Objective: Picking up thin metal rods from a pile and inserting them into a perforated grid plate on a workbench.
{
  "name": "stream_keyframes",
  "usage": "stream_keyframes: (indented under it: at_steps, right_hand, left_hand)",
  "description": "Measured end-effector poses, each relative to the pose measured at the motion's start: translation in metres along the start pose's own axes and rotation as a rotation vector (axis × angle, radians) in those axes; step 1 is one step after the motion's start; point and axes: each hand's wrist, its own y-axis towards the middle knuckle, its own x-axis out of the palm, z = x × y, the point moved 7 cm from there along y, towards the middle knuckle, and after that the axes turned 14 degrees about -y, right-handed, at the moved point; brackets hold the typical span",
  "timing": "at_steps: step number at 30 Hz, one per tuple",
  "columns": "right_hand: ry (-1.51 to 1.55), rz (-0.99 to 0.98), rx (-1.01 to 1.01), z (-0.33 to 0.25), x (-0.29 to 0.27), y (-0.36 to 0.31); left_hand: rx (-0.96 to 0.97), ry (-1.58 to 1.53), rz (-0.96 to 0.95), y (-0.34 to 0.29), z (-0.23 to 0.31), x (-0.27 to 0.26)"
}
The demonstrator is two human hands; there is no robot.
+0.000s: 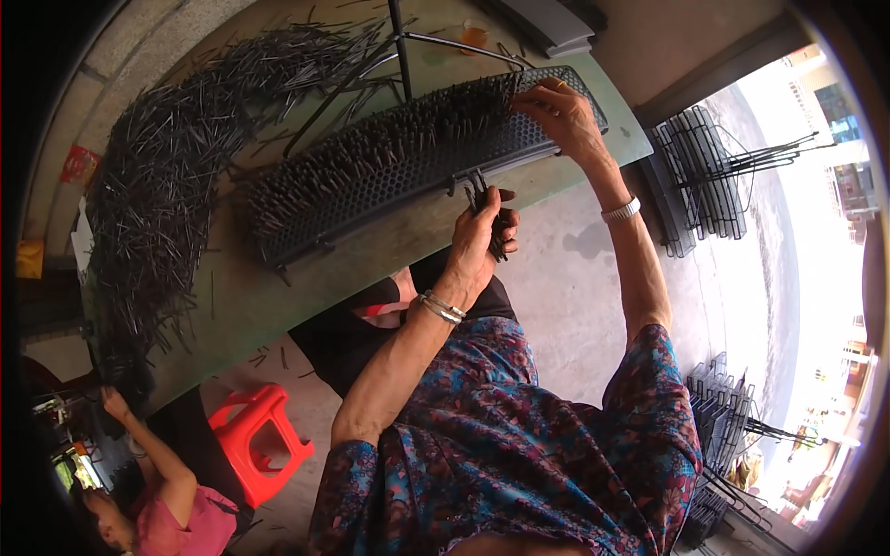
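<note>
My left hand (480,239) is closed around a bundle of thin black sticks (479,192), just off the near edge of the table. Over the right end of a long black perforated tray (389,204), my right hand (567,119) pinches a thin black stick, its fingertips at the end of the filled rows. Many black sticks (371,148) stand upright in the tray's holes, densest along its far side and left end. Bare holes show along the near side and at the right end. What lies under my right fingertips is partly hidden.
A large heap of loose black sticks (171,176) covers the left of the green table (246,320). A black metal stand (402,56) rises behind the tray. To the left are a red stool (261,443) and another person (185,505). Black wire racks (705,171) stand at right.
</note>
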Motion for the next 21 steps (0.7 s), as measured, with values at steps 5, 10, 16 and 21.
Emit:
stream_keyframes:
  at_steps: [5,10,16,21]
  right_hand:
    - [-0.007,-0.008,0.044,0.004,0.0,0.003]
    - [-0.055,0.005,0.023,0.0,0.004,0.011]
    - [-0.122,0.033,-0.027,-0.006,0.001,0.0]
    - [-0.281,0.12,0.112,-0.026,-0.012,-0.01]
  left_hand:
    - [-0.026,0.01,-0.079,-0.001,0.0,-0.001]
    - [0.041,0.031,-0.031,0.003,0.0,-0.011]
    - [0.057,0.015,-0.017,-0.002,0.006,-0.005]
    - [0.065,0.031,-0.007,-0.002,0.007,-0.006]
